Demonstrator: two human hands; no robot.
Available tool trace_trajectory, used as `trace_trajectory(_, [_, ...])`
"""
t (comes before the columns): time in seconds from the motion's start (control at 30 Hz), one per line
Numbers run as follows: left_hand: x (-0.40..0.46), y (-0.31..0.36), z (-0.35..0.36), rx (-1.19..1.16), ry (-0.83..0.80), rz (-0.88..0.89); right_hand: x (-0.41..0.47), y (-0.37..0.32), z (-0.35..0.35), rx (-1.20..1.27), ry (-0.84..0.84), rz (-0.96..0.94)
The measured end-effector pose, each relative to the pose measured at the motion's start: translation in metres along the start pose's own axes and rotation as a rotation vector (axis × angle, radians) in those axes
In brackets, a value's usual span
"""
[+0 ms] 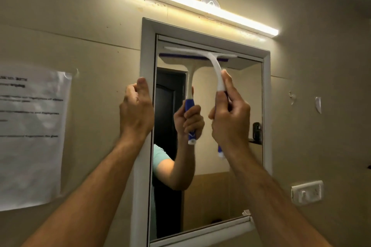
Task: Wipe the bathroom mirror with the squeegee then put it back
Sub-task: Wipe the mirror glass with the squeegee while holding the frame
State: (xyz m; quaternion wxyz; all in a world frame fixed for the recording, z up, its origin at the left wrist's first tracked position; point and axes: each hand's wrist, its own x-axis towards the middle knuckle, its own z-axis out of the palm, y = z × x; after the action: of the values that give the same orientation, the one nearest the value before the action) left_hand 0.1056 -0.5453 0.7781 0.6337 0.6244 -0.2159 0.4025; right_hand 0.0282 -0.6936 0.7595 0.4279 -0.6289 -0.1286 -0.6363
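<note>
The right hand [228,114] is clenched around the blue grip of the squeegee [212,60], whose white neck curves up from the fist to a wide blade lying across the top of the mirror [230,126], just under the upper edge of the frame [145,50]. The blade looks pressed against the glass, and its purple rubber edge doubles in the reflection. The left hand [137,108] grasps the left side of the frame, thumb tip up on its front face and fingers curled round the outer edge. Both forearms reach up from below the mirror. Above the mirror a lit strip lamp [192,4] runs along the wall. Left of the mirror a printed sheet [30,134] is stuck to the wall, its text too blurred to read. Right of the mirror, low down, sits a white socket [307,192]. In the glass, a dark door and a sleeve appear.
</note>
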Motion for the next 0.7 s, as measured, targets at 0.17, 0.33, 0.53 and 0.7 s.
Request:
trace_trajectory(0.17, [0.002,-0.003,0.0,-0.022,-0.004,-0.002,-0.005,-0.004,0.026,-0.012,0.019,-0.012])
trace_trajectory(0.33, [0.003,-0.003,0.001,0.003,0.0,-0.02,-0.042,0.009,0.02,-0.055,0.004,-0.018])
trace_trajectory(0.53, [0.001,0.0,-0.001,-0.027,-0.009,-0.021,-0.016,-0.004,0.025,-0.036,0.025,-0.01])
trace_trajectory(0.7, [-0.001,0.003,-0.002,-0.088,-0.028,-0.051,-0.024,-0.005,0.028,-0.059,0.036,-0.036])
